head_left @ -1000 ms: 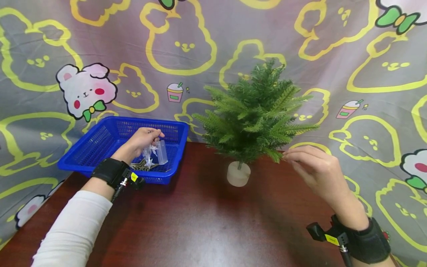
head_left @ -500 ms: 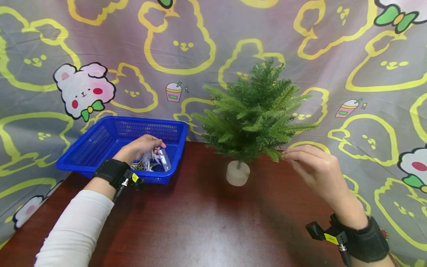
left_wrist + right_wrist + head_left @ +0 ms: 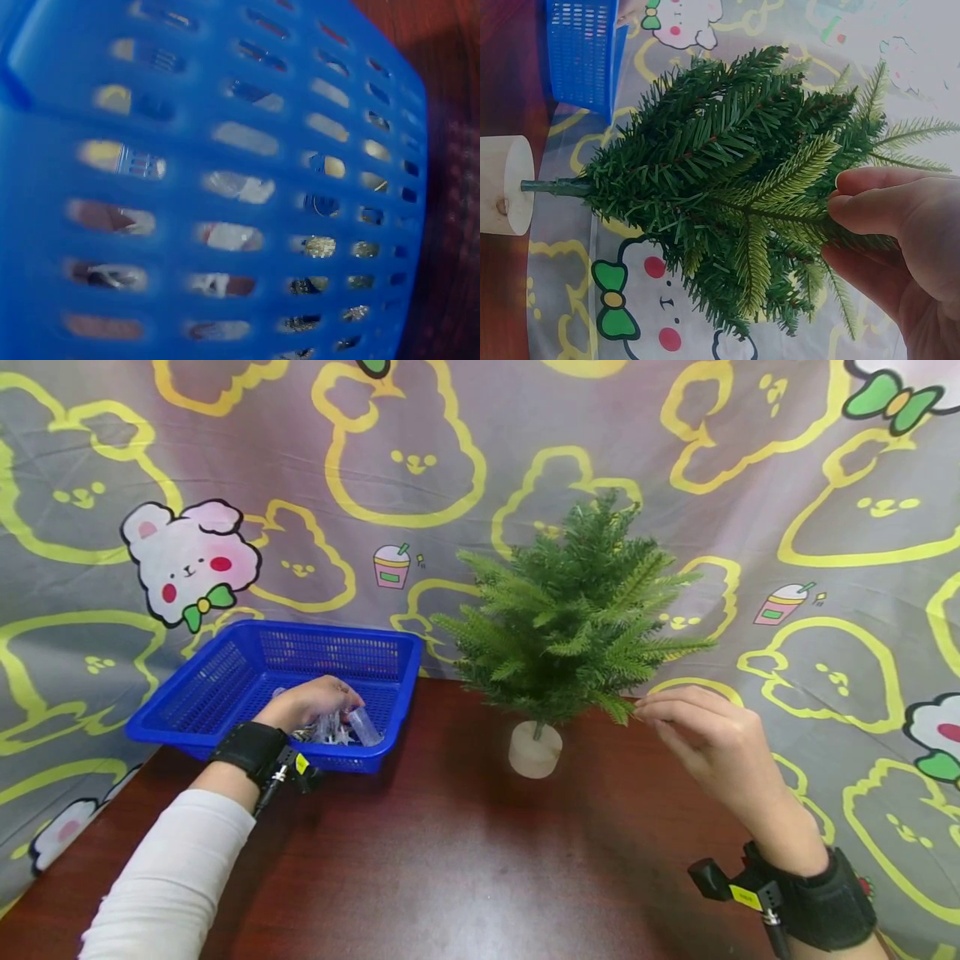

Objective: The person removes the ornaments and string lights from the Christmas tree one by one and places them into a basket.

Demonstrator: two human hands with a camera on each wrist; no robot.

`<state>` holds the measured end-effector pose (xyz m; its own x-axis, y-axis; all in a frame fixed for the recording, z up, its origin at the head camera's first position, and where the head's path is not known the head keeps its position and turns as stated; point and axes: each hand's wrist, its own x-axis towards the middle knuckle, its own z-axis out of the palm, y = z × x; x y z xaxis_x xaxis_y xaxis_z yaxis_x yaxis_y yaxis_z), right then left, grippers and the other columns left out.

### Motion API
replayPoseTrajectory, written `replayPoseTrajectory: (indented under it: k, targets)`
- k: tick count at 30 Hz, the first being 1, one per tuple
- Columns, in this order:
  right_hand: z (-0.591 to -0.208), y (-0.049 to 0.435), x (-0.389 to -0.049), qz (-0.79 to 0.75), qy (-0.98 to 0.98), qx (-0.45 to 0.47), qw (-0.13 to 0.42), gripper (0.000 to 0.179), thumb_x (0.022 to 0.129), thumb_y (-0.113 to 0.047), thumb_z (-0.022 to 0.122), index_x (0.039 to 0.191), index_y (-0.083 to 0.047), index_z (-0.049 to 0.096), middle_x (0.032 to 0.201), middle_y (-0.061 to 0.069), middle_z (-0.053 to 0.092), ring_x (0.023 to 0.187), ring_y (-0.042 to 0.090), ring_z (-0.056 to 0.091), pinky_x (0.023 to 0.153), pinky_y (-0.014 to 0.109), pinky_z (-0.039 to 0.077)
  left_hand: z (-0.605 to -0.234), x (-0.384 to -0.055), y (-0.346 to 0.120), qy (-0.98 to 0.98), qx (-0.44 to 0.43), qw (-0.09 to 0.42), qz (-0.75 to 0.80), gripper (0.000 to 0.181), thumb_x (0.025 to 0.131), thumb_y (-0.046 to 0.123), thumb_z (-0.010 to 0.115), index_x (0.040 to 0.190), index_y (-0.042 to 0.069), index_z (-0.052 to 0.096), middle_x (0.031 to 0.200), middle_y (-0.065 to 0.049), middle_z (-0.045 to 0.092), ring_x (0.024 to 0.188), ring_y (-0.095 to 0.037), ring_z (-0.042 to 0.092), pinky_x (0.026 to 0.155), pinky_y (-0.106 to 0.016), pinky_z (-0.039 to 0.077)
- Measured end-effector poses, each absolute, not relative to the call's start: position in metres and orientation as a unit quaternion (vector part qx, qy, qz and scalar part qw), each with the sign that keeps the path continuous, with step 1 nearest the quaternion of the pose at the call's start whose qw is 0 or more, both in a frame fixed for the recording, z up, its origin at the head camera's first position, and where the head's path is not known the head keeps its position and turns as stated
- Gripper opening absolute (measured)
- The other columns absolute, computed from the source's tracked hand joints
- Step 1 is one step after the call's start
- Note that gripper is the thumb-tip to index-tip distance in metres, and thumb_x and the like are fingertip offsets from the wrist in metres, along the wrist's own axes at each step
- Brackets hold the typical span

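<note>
My left hand (image 3: pixel 318 699) is low inside the blue basket (image 3: pixel 408 693), among the ornaments. Its fingertips are blurred and next to a clear plastic cylinder (image 3: pixel 365 727); whether they grip it cannot be told. Clear and silvery star-like pieces (image 3: pixel 330 729) lie under the hand. The left wrist view faces the basket's slotted wall (image 3: pixel 187 120), with glittery gold pieces (image 3: pixel 320 246) behind its slots. Thumb and fingers of my right hand (image 3: pixel 708 739) pinch a light green branch (image 3: pixel 780 217) at the lower right of a small artificial Christmas tree (image 3: pixel 562 618).
The tree stands on a pale round wooden base (image 3: pixel 535 750) towards the back of the dark red-brown table (image 3: pixel 450 852). Close behind hangs a grey cloth (image 3: pixel 420 435) with yellow cartoon outlines. Each wrist wears a black strap with a small camera (image 3: pixel 255 756).
My left hand has gone down deeper into the basket, and the clear cylinder has dropped lower and tilted. My right hand keeps its place at the branch.
</note>
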<state>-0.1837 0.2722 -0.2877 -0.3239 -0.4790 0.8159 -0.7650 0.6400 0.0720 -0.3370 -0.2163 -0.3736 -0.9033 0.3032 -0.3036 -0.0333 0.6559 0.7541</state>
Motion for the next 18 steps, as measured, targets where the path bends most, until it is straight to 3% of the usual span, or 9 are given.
replayPoseTrajectory:
  k: [4,9,14,18]
  targets:
    - [-0.2881,0.2723,-0.1842,0.166,-0.796,0.391,0.430,0.035,0.102,-0.031,0.053,0.093,-0.007,0.077,0.092,0.008,0.075,0.088,0.020,0.066,0.100,0.004,0.037,-0.3769,-0.3366,-0.2224,0.896,0.080,0.210,0.383,0.039,0.102,0.007,0.039,0.132,-0.015,0.051,0.134,-0.029,0.053,0.121,-0.032,0.049,0.106,-0.049,0.039]
    - [-0.2892,0.2732,-0.1839,0.165,-0.798,0.391,0.429,0.035,0.103,-0.032,0.053,0.093,-0.007,0.076,0.093,0.009,0.075,0.089,0.019,0.066,0.100,0.004,0.036,-0.3791,-0.3356,-0.2249,0.913,0.088,0.197,0.346,0.039,0.099,0.006,0.041,0.129,-0.017,0.052,0.135,-0.034,0.052,0.127,-0.043,0.048,0.109,-0.054,0.039]
    - [-0.2899,0.2738,-0.1834,0.165,-0.798,0.391,0.427,0.035,0.102,-0.032,0.054,0.093,-0.006,0.076,0.093,0.009,0.075,0.089,0.019,0.066,0.100,0.004,0.037,-0.3784,-0.3350,-0.2242,0.922,0.078,0.180,0.334,0.038,0.101,0.016,0.048,0.126,-0.013,0.055,0.129,-0.029,0.055,0.120,-0.038,0.051,0.104,-0.052,0.042]
    - [-0.2897,0.2735,-0.1838,0.164,-0.799,0.392,0.426,0.035,0.102,-0.032,0.054,0.094,-0.007,0.076,0.093,0.009,0.075,0.088,0.020,0.066,0.099,0.004,0.037,-0.3775,-0.3354,-0.2245,0.925,0.074,0.172,0.331,0.043,0.101,0.020,0.051,0.132,-0.010,0.052,0.135,-0.031,0.051,0.126,-0.042,0.048,0.107,-0.055,0.039]
